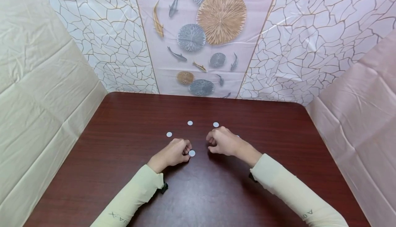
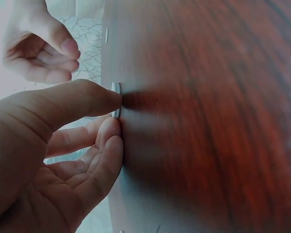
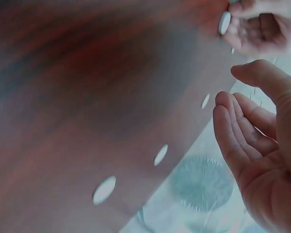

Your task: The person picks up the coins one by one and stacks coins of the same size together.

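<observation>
A small white round disc (image 1: pixel 192 153) lies at the tabletop in the middle, at the fingertips of my left hand (image 1: pixel 172 153). In the left wrist view the thumb and fingers of the left hand (image 2: pixel 72 131) pinch this disc (image 2: pixel 116 88) by its edges, low against the wood; the thumb hides part of it. My right hand (image 1: pixel 226 141) hovers just above the table to the right of it, holding nothing. Its fingers are loosely bent, with the thumb apart from them, as the right wrist view shows (image 3: pixel 254 131).
More white discs lie in an arc beyond the hands: one disc at left (image 1: pixel 169 134), two farther back (image 1: pixel 190 123), and one disc partly behind the right hand (image 1: pixel 238 136). The dark red wooden table (image 1: pixel 123 185) meets patterned cloth walls (image 1: pixel 117 41) behind and at the sides.
</observation>
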Demonstrator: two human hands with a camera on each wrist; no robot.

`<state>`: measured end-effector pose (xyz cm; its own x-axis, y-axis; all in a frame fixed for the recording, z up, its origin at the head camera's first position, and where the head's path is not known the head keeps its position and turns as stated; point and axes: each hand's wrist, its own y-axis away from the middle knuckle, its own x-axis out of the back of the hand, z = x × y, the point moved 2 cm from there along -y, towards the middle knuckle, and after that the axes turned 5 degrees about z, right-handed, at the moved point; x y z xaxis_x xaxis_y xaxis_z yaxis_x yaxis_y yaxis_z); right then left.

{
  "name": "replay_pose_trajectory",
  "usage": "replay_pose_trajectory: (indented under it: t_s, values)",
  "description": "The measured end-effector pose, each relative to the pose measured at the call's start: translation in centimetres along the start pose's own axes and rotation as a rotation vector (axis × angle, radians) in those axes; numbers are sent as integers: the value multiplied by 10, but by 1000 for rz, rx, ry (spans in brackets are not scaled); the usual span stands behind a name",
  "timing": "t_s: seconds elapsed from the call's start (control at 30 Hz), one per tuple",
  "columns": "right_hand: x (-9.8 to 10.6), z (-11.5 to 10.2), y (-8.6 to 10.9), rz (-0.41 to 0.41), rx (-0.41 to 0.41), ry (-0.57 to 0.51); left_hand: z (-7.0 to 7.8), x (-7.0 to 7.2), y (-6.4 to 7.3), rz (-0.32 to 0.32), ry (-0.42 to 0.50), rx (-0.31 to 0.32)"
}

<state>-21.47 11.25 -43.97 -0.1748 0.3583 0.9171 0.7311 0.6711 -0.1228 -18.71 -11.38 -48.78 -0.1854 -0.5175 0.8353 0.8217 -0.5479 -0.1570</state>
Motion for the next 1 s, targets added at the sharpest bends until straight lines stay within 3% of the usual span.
replay_pose_trajectory:
  t_s: [0.47,1.0]
  values:
    - [40,45,24,-4,-41,56,1,2,-1,-39,-18,29]
    - [34,89,38,11,-124,77,3,3,-1,-54,-6,47]
